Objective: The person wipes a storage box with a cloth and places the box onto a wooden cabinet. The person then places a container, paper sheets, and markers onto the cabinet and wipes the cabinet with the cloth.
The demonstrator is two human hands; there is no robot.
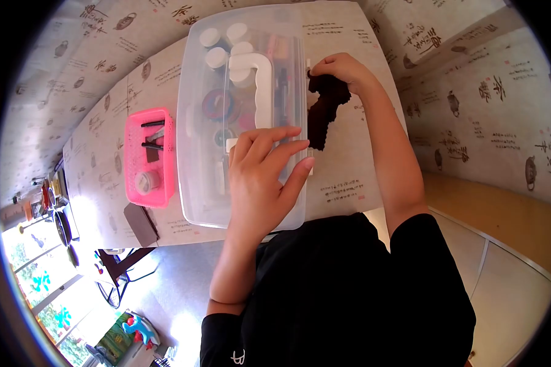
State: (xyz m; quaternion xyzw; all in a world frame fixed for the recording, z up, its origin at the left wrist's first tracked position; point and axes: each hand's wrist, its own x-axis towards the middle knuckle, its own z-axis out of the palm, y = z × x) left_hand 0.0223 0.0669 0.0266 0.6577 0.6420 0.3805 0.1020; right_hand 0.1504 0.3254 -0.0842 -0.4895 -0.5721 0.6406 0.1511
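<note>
A large translucent plastic storage box (pixel 196 165) with its lid on and a white handle (pixel 263 92) lies across the table in front of me. My left hand (pixel 260 177) rests on the lid just below the handle, fingers stretched out and apart. Beyond the box's right side, my right hand (pixel 343 70) pinches a dark brown piece of cloth with ruffled edges (pixel 327 113), which lies bunched beside the box. Through the lid show several white round caps (pixel 217 58) and a roll of tape (pixel 219 105), somewhat blurred by the plastic.
Left of the box stands a pink plastic basket (pixel 170 153) holding black-handled tools (pixel 152 146) and a small round jar (pixel 147 182). A flat dark grey piece (pixel 142 225) lies near the table's front edge. Patterned walls border the table (pixel 343 174); a wooden-topped cabinet (pixel 490 214) stands right.
</note>
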